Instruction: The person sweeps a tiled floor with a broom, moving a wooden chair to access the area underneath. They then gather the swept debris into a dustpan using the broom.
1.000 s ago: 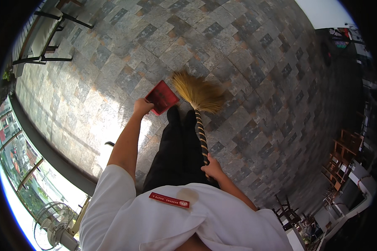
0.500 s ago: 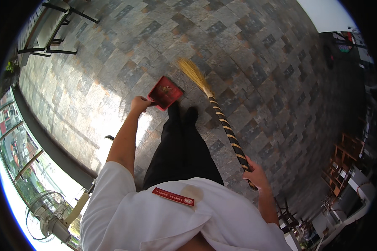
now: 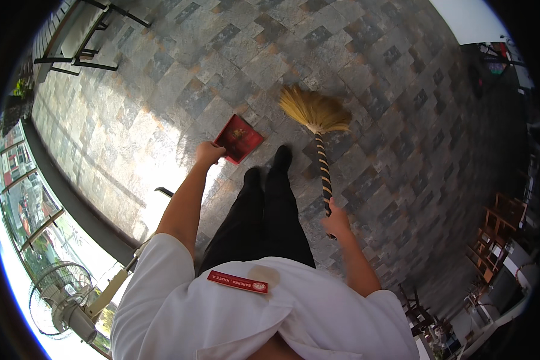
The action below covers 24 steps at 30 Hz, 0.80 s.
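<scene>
My left hand (image 3: 210, 153) is closed on the handle of a red dustpan (image 3: 229, 150), held low in front of my feet with some debris in its pan. The grip hides most of that handle. In my right hand (image 3: 337, 221) is the upper end of a broom (image 3: 323, 165), whose handle is wrapped in black and gold stripes. Its straw bristles (image 3: 312, 108) are fanned wide over the floor, to the right of the dustpan and apart from it. The bristle ends look slightly blurred.
Grey stone-patterned tiles (image 3: 234, 66) cover the floor. A bench with black legs (image 3: 81, 60) stands at the far left. Windows (image 3: 33, 198) and a fan (image 3: 63, 300) line the left side. Wooden chairs (image 3: 492, 237) are at the right.
The broom has swung so its bristles moved right and turned broad side up, spread wider. My right hand rose forward and left. One foot has stepped ahead on the right.
</scene>
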Motion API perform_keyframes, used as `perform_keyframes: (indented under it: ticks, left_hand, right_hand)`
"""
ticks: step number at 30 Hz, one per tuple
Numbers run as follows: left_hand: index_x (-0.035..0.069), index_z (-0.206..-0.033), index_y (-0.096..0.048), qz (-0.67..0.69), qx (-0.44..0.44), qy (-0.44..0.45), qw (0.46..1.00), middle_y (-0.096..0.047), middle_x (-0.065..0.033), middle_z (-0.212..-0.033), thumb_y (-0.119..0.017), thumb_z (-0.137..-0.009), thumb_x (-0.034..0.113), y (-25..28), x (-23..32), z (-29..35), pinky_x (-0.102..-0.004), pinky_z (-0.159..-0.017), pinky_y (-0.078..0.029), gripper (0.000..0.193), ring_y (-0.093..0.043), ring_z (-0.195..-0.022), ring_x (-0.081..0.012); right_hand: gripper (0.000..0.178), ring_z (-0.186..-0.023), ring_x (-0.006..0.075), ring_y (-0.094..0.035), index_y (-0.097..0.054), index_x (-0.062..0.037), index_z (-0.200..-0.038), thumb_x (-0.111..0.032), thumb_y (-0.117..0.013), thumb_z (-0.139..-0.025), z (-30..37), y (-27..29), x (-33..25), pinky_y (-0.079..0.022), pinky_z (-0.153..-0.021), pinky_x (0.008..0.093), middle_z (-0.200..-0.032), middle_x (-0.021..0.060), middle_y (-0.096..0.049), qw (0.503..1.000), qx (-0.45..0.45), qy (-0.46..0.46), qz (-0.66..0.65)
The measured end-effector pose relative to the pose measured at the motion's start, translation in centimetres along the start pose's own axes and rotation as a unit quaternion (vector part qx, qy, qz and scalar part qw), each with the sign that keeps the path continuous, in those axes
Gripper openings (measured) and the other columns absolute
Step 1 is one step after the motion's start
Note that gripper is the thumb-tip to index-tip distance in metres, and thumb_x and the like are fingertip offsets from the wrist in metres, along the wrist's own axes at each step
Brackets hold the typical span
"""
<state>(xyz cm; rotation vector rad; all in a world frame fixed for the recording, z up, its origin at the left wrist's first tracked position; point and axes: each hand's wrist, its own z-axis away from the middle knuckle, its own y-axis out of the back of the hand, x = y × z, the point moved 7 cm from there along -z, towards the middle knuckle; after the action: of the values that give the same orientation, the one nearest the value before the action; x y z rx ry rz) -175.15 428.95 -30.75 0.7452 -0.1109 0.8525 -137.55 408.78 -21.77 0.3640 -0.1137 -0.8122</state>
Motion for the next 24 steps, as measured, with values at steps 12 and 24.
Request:
perform_keyframes:
  ticks: [12,24]
  left_hand:
    - [-0.003,-0.072,-0.062,-0.009,-0.002,0.019,1.000,-0.061,-0.0110,-0.062,-0.064,-0.062,0.022,0.2,-3.9,-2.4,-0.0278,-0.044,-0.047,0.027,-0.059,-0.046,-0.0170]
    - [0.002,-0.054,-0.061,0.050,0.027,0.023,0.998,-0.055,-0.0087,-0.047,-0.060,-0.059,0.018,2.7,-8.4,3.4,-0.0269,-0.047,-0.047,0.017,-0.056,-0.041,-0.0161]
  right_hand:
    - [0.072,-0.055,0.0071,-0.046,-0.037,-0.0037,-0.127,0.003,-0.057,-0.057,9.7,-0.8,4.1,-0.036,-0.050,0.0222,-0.071,0.0018,-0.053,0.969,-0.040,0.060,-0.234]
    - [0.076,-0.060,0.0116,-0.044,-0.029,0.0017,-0.129,-0.003,-0.055,-0.058,1.6,7.7,-7.3,-0.037,-0.053,0.0244,-0.071,0.0036,-0.049,0.965,0.100,0.146,-0.191]
